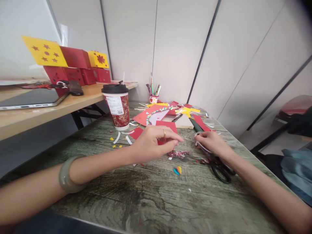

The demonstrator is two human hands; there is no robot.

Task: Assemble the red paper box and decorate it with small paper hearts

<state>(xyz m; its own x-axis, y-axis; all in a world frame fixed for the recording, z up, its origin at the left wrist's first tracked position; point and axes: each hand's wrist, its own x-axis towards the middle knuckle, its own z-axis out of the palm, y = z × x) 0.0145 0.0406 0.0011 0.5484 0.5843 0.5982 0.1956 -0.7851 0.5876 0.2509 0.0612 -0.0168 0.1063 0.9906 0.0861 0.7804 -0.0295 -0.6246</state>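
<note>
My left hand [157, 143] is over the middle of the table, with thumb and fingers a little apart and nothing visible between them. A ring is on one finger and a bangle [70, 175] on the wrist. Below its fingertips lies a pile of pink and dark-red shreds [179, 154]. To the right, my right hand [215, 143] pinches a pale, see-through strip [204, 148] whose kind I cannot make out. Black-handled scissors [220, 174] lie partly hidden under that hand. A small blue and yellow paper piece [177, 170] rests between the hands, nearer me.
A lidded paper cup [118, 110] stands left. Behind the hands are red paper [200, 123], a decorated red card [151, 115] and a pot of brushes [153, 98]. A raised wooden shelf [95, 97] carries a tablet [34, 97] and red and yellow boxes [75, 58].
</note>
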